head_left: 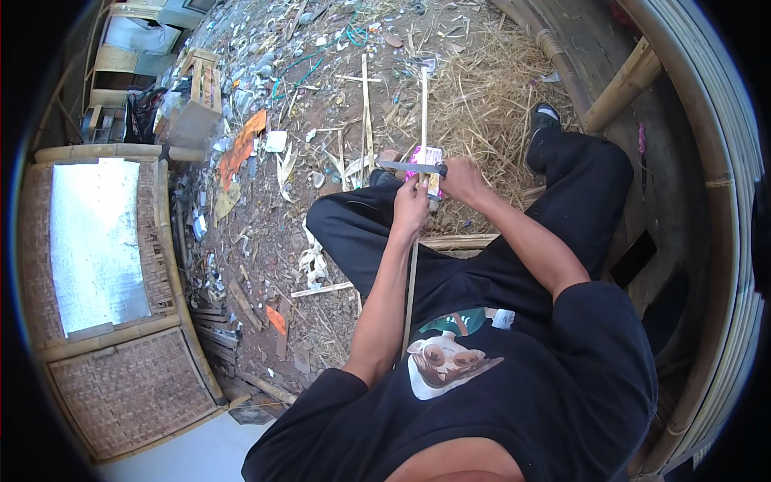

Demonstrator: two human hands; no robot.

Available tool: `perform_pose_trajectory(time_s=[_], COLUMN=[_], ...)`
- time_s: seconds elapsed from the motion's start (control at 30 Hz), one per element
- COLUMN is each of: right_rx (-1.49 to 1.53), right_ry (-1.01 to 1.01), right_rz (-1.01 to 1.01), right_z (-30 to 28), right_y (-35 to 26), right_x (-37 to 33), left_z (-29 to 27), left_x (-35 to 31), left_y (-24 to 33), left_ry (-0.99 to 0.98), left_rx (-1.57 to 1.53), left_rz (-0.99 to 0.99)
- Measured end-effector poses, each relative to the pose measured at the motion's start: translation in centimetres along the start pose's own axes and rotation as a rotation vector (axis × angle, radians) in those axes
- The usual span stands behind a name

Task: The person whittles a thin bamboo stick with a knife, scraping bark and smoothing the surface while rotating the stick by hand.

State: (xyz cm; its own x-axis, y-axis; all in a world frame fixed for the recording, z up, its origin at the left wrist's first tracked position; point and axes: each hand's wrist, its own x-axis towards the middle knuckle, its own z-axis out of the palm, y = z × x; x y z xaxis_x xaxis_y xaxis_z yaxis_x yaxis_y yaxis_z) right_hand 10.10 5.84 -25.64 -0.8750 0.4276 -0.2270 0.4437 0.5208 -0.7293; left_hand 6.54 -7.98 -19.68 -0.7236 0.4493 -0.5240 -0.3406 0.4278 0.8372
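My right hand point(463, 178) is closed round the dark handle of a knife point(399, 166), whose blade points left and lies across a long thin bamboo strip point(424, 108). The strip runs from the ground ahead, past the blade and down toward my lap. Just below the blade, my left hand point(412, 202) grips the strip with closed fingers. A pink and white packet point(434, 157) sits right behind the knife, between my hands and the ground. Whether the blade cuts into the strip cannot be made out.
Bamboo pieces point(367, 112) lie on the littered ground ahead, with dry straw point(474, 88) to their right. A wooden crate point(206, 83) stands far left. Woven bamboo panels point(128, 386) border the left, and a bamboo post point(626, 84) rises at right. A dark phone-like slab point(634, 259) lies beside me.
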Motion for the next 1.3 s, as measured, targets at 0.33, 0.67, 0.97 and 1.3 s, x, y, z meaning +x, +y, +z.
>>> perform_pose_trajectory(time_s=[0.33, 0.67, 0.97, 1.3], right_rx=[0.244, 0.047, 0.158, 0.012], right_ry=[0.002, -0.054, -0.036, 0.056], right_rz=[0.495, 0.24, 0.242, 0.583], right_z=[0.8, 1.0, 1.8, 1.5], right_y=[4.8, 5.9, 5.7, 10.7], right_x=[2.1, 2.5, 2.3, 4.0], left_z=[1.9, 0.3, -0.1, -1.0], left_x=[-2.9, -4.7, -4.0, -10.3], left_y=[0.5, -0.2, 0.7, 1.2], left_ry=[-0.168, -0.12, -0.157, -0.214], left_rx=[-0.072, 0.015, 0.082, 0.006], left_rz=[-0.205, -0.222, -0.165, -0.35])
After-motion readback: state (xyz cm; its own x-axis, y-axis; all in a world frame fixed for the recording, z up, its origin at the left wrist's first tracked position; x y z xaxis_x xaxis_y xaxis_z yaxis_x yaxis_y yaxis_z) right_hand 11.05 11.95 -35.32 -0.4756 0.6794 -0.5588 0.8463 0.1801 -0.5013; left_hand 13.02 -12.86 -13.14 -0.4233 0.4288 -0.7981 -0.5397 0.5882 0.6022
